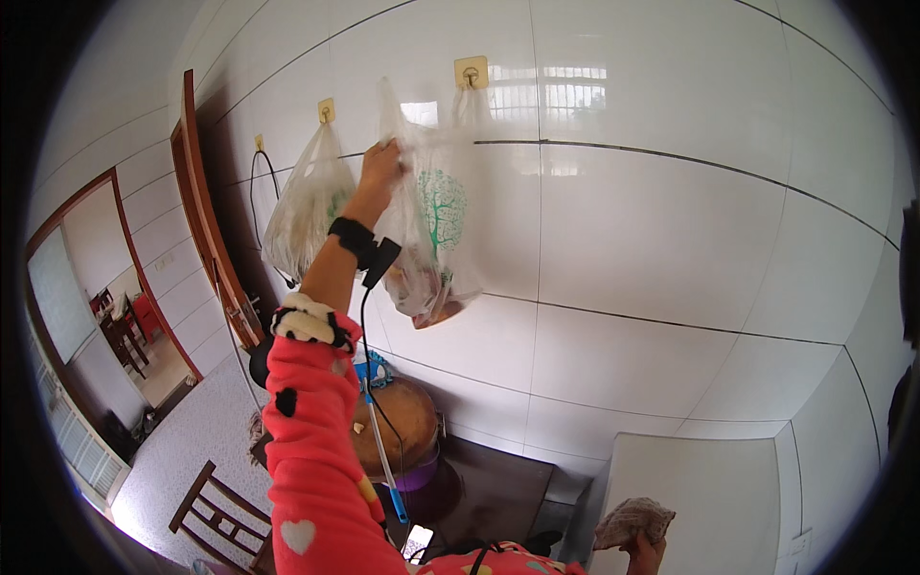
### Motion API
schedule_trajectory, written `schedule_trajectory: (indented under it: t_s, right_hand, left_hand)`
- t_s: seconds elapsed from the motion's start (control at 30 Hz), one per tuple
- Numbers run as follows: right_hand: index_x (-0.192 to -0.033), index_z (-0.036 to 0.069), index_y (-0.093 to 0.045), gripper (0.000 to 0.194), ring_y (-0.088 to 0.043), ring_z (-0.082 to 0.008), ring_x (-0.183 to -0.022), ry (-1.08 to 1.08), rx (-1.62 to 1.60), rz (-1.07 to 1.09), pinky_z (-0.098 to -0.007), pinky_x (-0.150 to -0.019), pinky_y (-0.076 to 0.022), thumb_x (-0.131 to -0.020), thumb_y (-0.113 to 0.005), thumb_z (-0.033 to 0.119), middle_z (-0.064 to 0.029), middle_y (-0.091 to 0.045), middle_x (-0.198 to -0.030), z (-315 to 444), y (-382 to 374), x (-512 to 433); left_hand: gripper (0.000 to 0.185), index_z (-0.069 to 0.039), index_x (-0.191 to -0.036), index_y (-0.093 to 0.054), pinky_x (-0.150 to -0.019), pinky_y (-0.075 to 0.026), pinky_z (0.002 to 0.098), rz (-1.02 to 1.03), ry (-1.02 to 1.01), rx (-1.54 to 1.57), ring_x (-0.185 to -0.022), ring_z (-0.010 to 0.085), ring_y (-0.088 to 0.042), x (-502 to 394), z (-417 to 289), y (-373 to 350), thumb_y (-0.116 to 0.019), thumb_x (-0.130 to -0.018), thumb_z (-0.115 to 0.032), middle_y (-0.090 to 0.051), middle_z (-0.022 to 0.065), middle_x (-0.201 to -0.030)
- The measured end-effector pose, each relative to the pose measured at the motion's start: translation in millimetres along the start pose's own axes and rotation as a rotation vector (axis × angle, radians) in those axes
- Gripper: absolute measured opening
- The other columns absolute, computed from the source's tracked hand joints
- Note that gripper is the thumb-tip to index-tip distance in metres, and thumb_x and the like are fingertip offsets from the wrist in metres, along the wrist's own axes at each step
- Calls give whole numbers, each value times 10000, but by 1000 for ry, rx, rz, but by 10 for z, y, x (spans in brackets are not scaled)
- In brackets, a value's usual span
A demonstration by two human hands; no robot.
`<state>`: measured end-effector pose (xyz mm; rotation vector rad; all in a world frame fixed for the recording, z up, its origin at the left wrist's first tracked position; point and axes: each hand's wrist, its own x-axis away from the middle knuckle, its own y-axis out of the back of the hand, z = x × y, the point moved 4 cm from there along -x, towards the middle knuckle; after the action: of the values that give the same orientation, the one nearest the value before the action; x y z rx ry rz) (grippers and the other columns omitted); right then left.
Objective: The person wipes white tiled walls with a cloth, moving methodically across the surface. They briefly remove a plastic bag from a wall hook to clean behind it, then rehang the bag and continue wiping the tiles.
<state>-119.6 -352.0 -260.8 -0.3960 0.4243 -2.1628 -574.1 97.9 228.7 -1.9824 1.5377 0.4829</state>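
Note:
My left hand (383, 167) is raised against the wall, its fingers closed on the left edge of a translucent plastic bag (460, 237) with a green tree print. One handle of this bag hangs from a yellow adhesive hook (471, 72); the left handle stands up loose above my hand. Contents in the bag's bottom are blurred by the plastic, with something orange-brown at the lowest point. Low at the right, my right hand (645, 555) grips a crumpled grey-brown cloth (632, 521). A black strap with a cabled device (379, 263) circles my left wrist.
Left of my hand, another filled plastic bag (305, 201) hangs from a hook, with a black cable (252, 194) beyond it. Below are a round wooden board (402, 424), a blue-and-white stick (381, 438), a dark table (496, 481), a phone (418, 540) and a wooden chair (223, 517).

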Motion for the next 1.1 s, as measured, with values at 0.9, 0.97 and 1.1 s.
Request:
schedule_trajectory:
  t_s: [0.9,0.97,1.1]
  right_hand:
    - [-1260,52,-563,323,-653,-153,-830,-48,27,-35,-278,-634,-516,-956,-573,160,-51,-670,-1073,-64,193,30]
    - [-1259,53,-564,322,-652,-152,-831,-59,42,-21,-277,-636,-515,-956,-573,161,-50,-669,-1073,-57,197,2]
    - [-1258,54,-565,320,-649,-148,-832,-83,56,2,-275,-638,-514,-957,-573,162,-48,-668,-1074,-83,167,-37]
  left_hand:
    - [238,5,-1068,-603,-586,-439,332,20,-308,394,-693,155,-532,-322,-473,-996,-568,-929,-185,-595,52,-837]
    - [260,6,-1068,-580,-601,-454,358,-22,-120,154,-710,186,-547,-339,-306,-699,-554,-915,-203,-597,76,-854]
    - [318,-11,-1066,-576,-657,-465,371,-81,39,-187,-755,215,-563,-449,105,57,-525,-901,-277,-601,97,-875]
